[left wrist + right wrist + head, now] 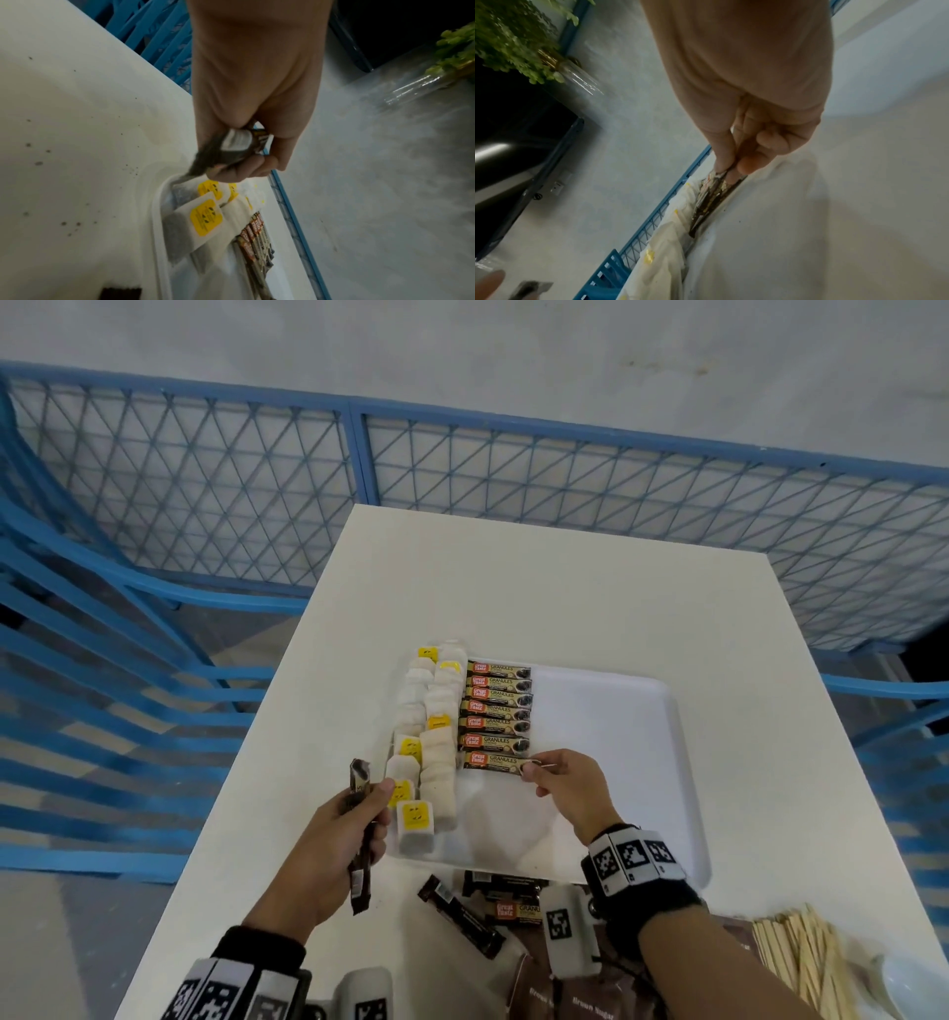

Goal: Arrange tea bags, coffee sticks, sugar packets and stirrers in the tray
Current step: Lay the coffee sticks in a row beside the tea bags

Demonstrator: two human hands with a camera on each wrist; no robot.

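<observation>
A white tray (616,711) lies on the white table. Two columns of tea bags (429,742) with yellow tags fill its left side, and a column of brown coffee sticks (495,706) lies beside them. My right hand (562,788) pinches the right end of the nearest coffee stick (495,761) in that column, low over the tray floor. My left hand (339,845) grips a few dark coffee sticks (361,834) upright, just left of the tray. In the left wrist view the held sticks (226,150) hang over the tea bags (205,217).
Loose coffee sticks (462,916) and brown sugar packets (570,1004) lie at the table's near edge. A bundle of wooden stirrers (806,963) lies at the near right beside a white dish (914,983). Blue mesh fencing (359,469) surrounds the table.
</observation>
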